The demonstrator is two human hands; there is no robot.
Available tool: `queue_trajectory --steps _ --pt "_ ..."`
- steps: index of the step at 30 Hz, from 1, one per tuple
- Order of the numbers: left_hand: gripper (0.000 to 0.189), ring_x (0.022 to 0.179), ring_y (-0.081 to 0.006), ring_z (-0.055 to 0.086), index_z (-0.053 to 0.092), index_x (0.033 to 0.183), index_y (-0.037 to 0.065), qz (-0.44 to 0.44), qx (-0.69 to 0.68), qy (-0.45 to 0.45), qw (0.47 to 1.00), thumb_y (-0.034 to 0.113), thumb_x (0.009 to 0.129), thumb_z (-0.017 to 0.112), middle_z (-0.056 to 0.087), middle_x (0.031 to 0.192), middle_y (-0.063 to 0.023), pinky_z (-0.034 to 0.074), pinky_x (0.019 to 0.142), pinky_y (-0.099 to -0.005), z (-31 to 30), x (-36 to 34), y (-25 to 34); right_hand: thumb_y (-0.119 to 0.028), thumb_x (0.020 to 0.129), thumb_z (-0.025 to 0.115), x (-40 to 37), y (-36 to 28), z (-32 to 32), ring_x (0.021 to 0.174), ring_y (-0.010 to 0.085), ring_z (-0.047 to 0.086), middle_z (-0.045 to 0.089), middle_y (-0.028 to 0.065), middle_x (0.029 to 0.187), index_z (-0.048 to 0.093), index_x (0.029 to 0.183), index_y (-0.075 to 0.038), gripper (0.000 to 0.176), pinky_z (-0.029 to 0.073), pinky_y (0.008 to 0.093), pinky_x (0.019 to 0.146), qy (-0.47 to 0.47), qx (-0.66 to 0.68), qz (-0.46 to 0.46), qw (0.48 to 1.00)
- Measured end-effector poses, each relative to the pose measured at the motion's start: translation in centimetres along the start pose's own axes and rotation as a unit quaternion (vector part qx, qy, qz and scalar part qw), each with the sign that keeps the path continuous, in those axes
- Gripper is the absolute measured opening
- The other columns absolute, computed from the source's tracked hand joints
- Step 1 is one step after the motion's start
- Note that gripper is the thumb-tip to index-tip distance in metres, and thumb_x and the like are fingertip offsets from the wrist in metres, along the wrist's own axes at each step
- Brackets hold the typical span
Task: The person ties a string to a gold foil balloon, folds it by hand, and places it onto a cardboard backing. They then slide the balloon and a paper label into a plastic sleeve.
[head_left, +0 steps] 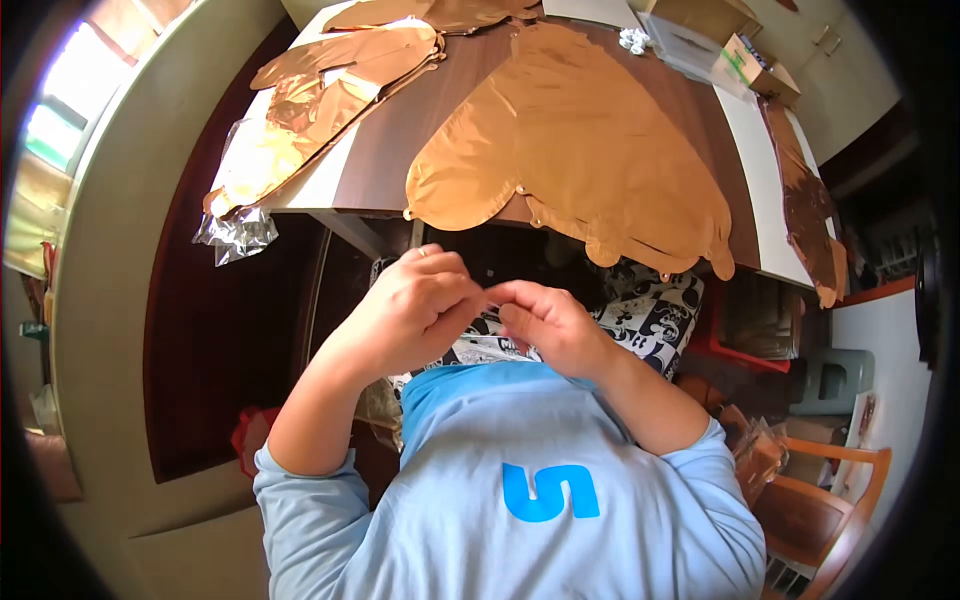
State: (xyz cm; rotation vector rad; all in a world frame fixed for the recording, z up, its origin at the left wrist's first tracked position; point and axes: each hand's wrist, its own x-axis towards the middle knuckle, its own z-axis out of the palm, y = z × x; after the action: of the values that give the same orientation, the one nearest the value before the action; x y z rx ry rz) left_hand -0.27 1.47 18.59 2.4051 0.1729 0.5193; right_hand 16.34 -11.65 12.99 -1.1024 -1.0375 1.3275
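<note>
My left hand is closed, its fingers curled in and pinched, with a ring on one finger. Its tips meet those of my right hand, whose thumb and forefinger are pinched together. Whatever lies between them is too small or too hidden to make out. Both hands are held over my lap, just short of the table edge. Beyond them a flat copper-coloured foil balloon lies on the table, its scalloped lower edge hanging slightly over the front. Neither hand touches it.
More copper foil pieces lie at the table's left, above a clear plastic wrapper. Another foil strip hangs at the right edge. At the back right are a small box and crumpled white bits. A wooden chair stands at right.
</note>
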Motion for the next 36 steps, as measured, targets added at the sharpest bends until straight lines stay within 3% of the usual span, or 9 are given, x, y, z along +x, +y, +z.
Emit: queue_trajectory --steps 4,9,12,18,22,24,28,33,36 --pt "0.010 0.075 -0.0240 0.065 0.070 0.082 -0.001 -0.171 -0.155 -0.121 0.965 0.007 0.084 0.064 0.067 0.079 -0.0122 0.050 0.067 -0.0349 -0.8 -0.7 1.7 -0.013 0.093 0.064 -0.7 -1.6 -0.5 0.066 0.0272 0.060 0.059 0.0126 0.077 0.065 0.095 -0.003 0.010 0.049 0.0333 0.059 0.042 -0.283 -0.198 0.937" --pt "0.014 0.080 -0.0092 0.057 0.068 0.100 -0.002 -0.179 -0.612 0.258 0.726 0.007 0.094 0.060 0.067 0.087 -0.0050 0.043 0.072 -0.0235 1.7 0.1 1.5 -0.009 0.088 0.065 -1.9 0.6 1.5 0.063 0.0273 0.058 0.058 0.0109 0.074 0.063 0.089 -0.003 0.007 0.046 0.0382 0.056 0.039 -0.400 -0.294 0.867" --pt "0.018 0.078 -0.0199 0.062 0.071 0.097 0.004 0.038 0.096 0.265 0.959 -0.004 0.080 0.068 0.069 0.088 -0.0063 0.047 0.072 -0.0317 2.9 1.0 -1.0 -0.010 0.084 0.067 -2.5 -5.4 1.5 0.062 0.0250 0.057 0.057 0.0080 0.073 0.061 0.086 -0.006 0.007 0.044 0.0370 0.055 0.045 -0.456 -0.394 0.797" --pt "0.016 0.073 -0.0226 0.061 0.072 0.094 0.001 0.093 -0.416 0.198 0.882 -0.007 0.082 0.065 0.067 0.084 -0.0125 0.049 0.070 -0.0329 1.5 -0.7 2.7 -0.012 0.083 0.059 -1.2 -0.7 -1.8 0.068 0.0284 0.064 0.060 0.0091 0.072 0.062 0.086 -0.012 0.005 0.051 0.0398 0.059 -0.029 -0.464 -0.304 0.831" --pt "0.024 0.070 -0.0235 0.059 0.072 0.096 0.002 0.087 0.004 0.162 0.983 -0.010 0.076 0.065 0.066 0.084 -0.0083 0.047 0.069 -0.0346 3.3 1.5 0.8 -0.017 0.084 0.058 -3.6 -8.0 0.1 0.062 0.0275 0.063 0.057 0.0082 0.067 0.059 0.085 -0.013 0.005 0.048 0.0409 0.056 -0.022 -0.460 -0.368 0.808" --pt "0.024 0.070 -0.0250 0.058 0.072 0.094 0.002 0.169 -0.120 0.064 0.976 -0.010 0.073 0.066 0.065 0.083 -0.0096 0.046 0.067 -0.0324 4.3 0.8 2.7 -0.014 0.083 0.063 -1.8 -9.2 -2.2 0.060 0.0317 0.062 0.058 0.0106 0.066 0.059 0.085 -0.010 0.006 0.048 0.0429 0.053 0.160 -0.481 -0.335 0.794" --pt "0.020 0.067 -0.0186 0.060 0.072 0.090 0.000 0.047 -0.193 0.287 0.937 -0.011 0.075 0.065 0.065 0.080 -0.0069 0.047 0.062 -0.0320 0.6 0.9 2.3 -0.013 0.089 0.059 -3.3 -3.5 -0.5 0.060 0.0299 0.063 0.057 0.0115 0.063 0.057 0.082 -0.009 0.009 0.050 0.0418 0.055 -0.102 -0.461 -0.270 0.839" --pt "0.031 0.070 -0.0225 0.058 0.073 0.096 0.005 0.174 -0.143 0.067 0.972 -0.012 0.071 0.067 0.066 0.085 -0.0070 0.047 0.067 -0.0345 3.9 1.6 4.2 -0.016 0.089 0.060 -1.6 -8.5 -3.3 0.059 0.0280 0.062 0.055 0.0093 0.062 0.054 0.076 -0.011 0.015 0.050 0.0397 0.053 0.168 -0.521 -0.269 0.793" --pt "0.020 0.071 -0.0234 0.060 0.073 0.092 0.004 -0.004 -0.151 0.274 0.950 -0.008 0.077 0.067 0.066 0.085 -0.0063 0.048 0.066 -0.0353 0.7 1.8 2.3 -0.018 0.090 0.062 -2.7 -4.6 -0.7 0.056 0.0297 0.061 0.054 0.0098 0.060 0.052 0.073 -0.009 0.021 0.049 0.0402 0.052 -0.056 -0.464 -0.326 0.822"
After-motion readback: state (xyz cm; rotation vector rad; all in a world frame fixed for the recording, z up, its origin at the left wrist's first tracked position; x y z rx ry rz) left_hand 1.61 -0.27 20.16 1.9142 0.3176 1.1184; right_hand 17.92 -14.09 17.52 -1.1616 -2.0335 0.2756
